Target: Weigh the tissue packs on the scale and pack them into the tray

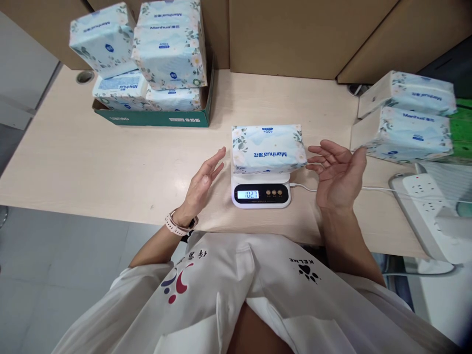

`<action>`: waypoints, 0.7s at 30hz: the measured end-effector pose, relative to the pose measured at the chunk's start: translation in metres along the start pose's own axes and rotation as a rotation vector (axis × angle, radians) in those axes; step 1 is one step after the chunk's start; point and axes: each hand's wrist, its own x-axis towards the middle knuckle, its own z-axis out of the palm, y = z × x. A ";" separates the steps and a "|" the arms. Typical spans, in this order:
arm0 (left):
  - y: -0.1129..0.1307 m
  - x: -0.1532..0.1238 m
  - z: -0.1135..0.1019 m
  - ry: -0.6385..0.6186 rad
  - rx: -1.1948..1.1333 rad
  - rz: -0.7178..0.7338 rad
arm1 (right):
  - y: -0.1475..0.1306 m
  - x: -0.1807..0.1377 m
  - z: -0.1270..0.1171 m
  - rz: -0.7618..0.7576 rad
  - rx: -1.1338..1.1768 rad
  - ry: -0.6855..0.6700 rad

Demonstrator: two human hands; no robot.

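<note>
A floral blue-and-white tissue pack (268, 147) rests on a white digital scale (261, 202). The lit display reads 102.7, with several round buttons to its right. My left hand (202, 184), wearing a watch with a pale strap at the wrist, is beside the pack's left end, fingers stretched out and a gap between. Off the pack's right end, my right hand (337, 172) is turned palm inward with its fingers apart, its tips close to the wrapper. Neither hand holds anything.
A green box (155, 119) of stacked tissue packs (169, 54) stands at the back left. More tissue packs (403, 132) are piled at the right. A white power strip (429, 206) lies at the right edge, and a white cable (379, 188) runs to the scale.
</note>
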 end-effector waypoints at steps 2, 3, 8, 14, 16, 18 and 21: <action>-0.001 0.000 0.000 0.004 -0.008 -0.004 | 0.002 0.001 -0.001 0.001 -0.008 -0.004; -0.002 0.000 0.000 0.008 -0.010 -0.009 | 0.003 0.002 -0.001 0.002 -0.009 -0.006; -0.001 -0.001 0.000 0.014 -0.010 -0.016 | 0.007 0.002 -0.001 0.012 -0.001 -0.017; -0.005 0.000 0.000 0.004 -0.013 0.011 | 0.008 0.002 0.001 0.001 -0.001 -0.024; -0.008 0.001 0.000 0.001 -0.023 0.006 | 0.009 0.003 0.001 0.001 -0.008 -0.023; -0.011 0.002 0.001 -0.010 -0.033 -0.002 | 0.011 0.004 0.001 -0.003 -0.012 -0.026; -0.013 0.001 0.004 -0.023 -0.037 0.001 | 0.013 0.003 0.001 -0.027 -0.023 -0.040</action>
